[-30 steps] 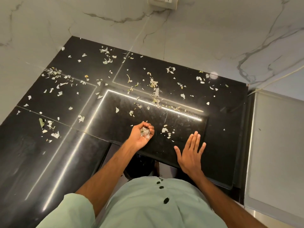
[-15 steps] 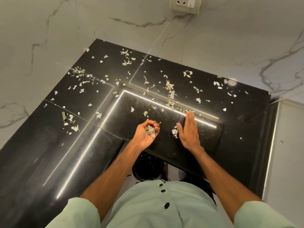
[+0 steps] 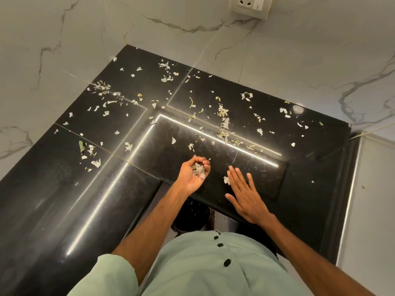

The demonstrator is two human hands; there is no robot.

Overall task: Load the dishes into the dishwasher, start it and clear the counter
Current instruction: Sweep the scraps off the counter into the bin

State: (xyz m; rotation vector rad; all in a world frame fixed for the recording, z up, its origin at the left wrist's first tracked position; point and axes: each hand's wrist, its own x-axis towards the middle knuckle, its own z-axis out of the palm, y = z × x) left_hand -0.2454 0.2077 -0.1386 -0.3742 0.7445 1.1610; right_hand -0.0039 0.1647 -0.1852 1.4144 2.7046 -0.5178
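Half a second on, the flat, open right hand has drawn one scrap toward the counter edge beside the cupped left hand holding gathered scraps; most litter lies farther back, so clearing continues.

My left hand cupped palm-up, fingers curled, forearm extended, my right hand flat, palm-down, fingers spread and pointing forward-left

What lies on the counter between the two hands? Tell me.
In the head view, bare black counter separates the cupped left hand, holding scraps, from the flat right hand; one pale scrap lies against the right hand's fingers.
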